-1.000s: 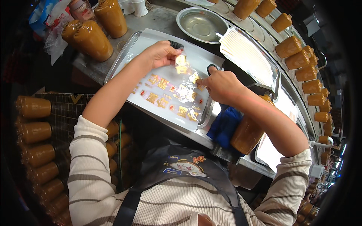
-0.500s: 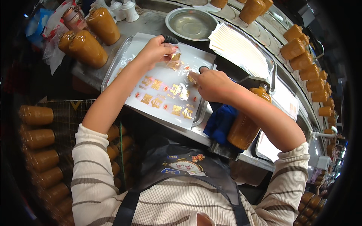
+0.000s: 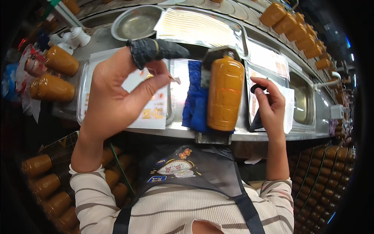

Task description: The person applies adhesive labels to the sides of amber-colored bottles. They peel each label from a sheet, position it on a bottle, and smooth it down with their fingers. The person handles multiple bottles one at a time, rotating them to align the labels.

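My left hand (image 3: 111, 97), a black wrap on one finger, is raised close over the left tray (image 3: 170, 111). Its thumb and fingers pinch a small thin decal (image 3: 175, 79). A glossy brown bottle (image 3: 226, 95) with moulded panels lies in the middle, its neck away from me, on a holder with a blue cloth (image 3: 196, 103). To its right is my right hand (image 3: 272, 107), fingers curled in, a black covering at a fingertip. Beneath them shows a dark flat piece (image 3: 257, 121); whether the hand grips it is unclear. White paper with gold and red decals (image 3: 152, 113) covers the left tray.
A metal basin (image 3: 138, 23) and a tray of striped sheets (image 3: 198, 27) stand at the back. Brown bottles (image 3: 60, 62) are at the left, with more on the far conveyor (image 3: 272, 15) and in racks below. A sink (image 3: 304, 105) lies to the right.
My left hand has come up off the decal sheet with a decal pinched in it. My right hand has moved from the sheet to the right of the bottle. The view has swung right.
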`<state>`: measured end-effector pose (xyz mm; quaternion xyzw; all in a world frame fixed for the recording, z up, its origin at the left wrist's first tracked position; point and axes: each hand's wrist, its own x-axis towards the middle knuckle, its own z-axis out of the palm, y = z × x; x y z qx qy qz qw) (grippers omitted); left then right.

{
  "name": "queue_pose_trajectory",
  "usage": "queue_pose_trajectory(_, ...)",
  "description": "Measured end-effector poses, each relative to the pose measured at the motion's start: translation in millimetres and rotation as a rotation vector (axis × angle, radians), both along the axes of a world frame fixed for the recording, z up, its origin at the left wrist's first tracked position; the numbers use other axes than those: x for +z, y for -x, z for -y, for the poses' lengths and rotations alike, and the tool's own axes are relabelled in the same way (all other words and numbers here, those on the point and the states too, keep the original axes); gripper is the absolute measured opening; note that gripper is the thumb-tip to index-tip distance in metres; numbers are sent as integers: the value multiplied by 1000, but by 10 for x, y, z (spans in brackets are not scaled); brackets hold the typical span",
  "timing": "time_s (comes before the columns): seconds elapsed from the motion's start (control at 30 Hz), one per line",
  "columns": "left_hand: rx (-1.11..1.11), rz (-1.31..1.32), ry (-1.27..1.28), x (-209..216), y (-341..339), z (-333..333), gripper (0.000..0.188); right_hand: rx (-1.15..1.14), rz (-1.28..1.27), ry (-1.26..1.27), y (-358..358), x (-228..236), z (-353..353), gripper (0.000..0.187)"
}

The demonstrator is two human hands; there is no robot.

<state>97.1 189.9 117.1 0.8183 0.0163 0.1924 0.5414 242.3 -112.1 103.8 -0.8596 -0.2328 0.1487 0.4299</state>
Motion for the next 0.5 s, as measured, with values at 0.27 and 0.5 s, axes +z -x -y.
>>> queue_pose_trajectory(0.27,-201,-65,453,-41,-545,612,29,-107,-312,-159,298,-359,148,38)
queue_pose_trajectory(0.5,-89,-71,249,-493,-842,799,18,-110,-381,-240,344,-518,-57,69)
